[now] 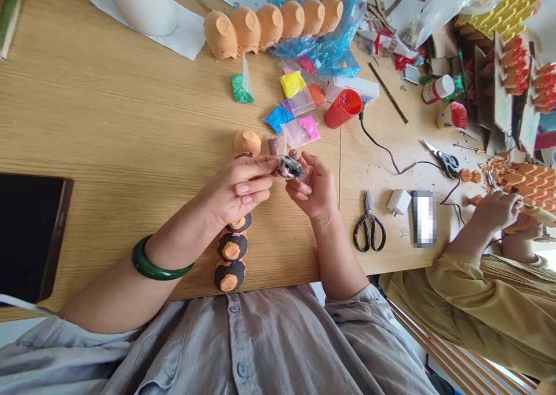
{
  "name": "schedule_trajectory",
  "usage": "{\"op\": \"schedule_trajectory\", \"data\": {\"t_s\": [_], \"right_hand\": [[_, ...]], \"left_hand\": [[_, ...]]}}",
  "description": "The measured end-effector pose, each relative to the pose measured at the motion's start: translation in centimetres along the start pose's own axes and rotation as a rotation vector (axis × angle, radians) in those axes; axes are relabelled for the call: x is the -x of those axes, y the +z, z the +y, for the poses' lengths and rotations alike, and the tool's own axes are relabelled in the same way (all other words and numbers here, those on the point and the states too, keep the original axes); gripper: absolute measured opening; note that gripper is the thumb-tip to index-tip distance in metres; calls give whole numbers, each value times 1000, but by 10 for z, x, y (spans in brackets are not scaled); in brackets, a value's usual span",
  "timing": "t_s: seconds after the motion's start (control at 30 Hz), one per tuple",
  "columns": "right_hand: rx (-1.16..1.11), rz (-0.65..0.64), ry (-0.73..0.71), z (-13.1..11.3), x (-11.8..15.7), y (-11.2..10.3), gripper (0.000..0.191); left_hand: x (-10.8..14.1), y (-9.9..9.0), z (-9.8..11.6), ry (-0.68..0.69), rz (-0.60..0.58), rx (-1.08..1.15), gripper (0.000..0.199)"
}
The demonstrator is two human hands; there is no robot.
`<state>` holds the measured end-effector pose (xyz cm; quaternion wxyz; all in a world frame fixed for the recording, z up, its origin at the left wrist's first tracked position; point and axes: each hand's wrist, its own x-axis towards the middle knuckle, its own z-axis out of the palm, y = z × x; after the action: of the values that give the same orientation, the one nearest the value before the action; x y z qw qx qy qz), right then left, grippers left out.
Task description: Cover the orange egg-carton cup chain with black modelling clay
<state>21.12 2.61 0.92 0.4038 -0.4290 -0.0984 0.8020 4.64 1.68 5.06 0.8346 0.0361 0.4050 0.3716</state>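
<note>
My left hand (241, 189) and my right hand (313, 186) meet above the wooden table (130, 134), both pinching a small clear packet of black clay (290, 167). Under my left hand lies an orange egg-carton strip (232, 250) whose near cups carry black clay rings; its far cup (247, 143) is bare orange. Just beyond my fingers lie several small bags of coloured clay: blue (277, 118), yellow (292, 83), pink (309, 127), green (241, 88).
A second orange egg-carton strip (269, 24) rests on a blue plastic bag at the back. A red cup (343, 108), black scissors (369, 227), a white charger (398, 201) and cable lie to the right. A dark tablet (30, 233) sits left. Another person's hand (495, 209) works at right.
</note>
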Motion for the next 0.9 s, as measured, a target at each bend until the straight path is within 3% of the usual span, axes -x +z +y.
{"op": "schedule_trajectory", "data": {"t_s": [0.13, 0.2, 0.27, 0.5, 0.63, 0.73, 0.9], "right_hand": [[79, 25, -106, 5, -2, -6, 14], [142, 68, -241, 12, -3, -8, 3], [203, 85, -356, 20, -4, -8, 8], [419, 109, -599, 36, -3, -9, 23], [701, 207, -969, 39, 1, -11, 21], [944, 191, -1240, 42, 5, -9, 14], [1093, 162, -1371, 48, 6, -7, 6]], "left_hand": [[-7, -11, -5, 11, -54, -97, 33], [-7, -15, -8, 89, -29, -153, 18], [-6, -17, -10, 189, 23, -206, 10], [-1, -20, -11, 396, 132, -214, 16], [0, -27, -15, 555, 143, -314, 19], [1, -32, -22, 669, 156, -453, 28], [-3, -41, -33, 846, 110, -640, 37]]}}
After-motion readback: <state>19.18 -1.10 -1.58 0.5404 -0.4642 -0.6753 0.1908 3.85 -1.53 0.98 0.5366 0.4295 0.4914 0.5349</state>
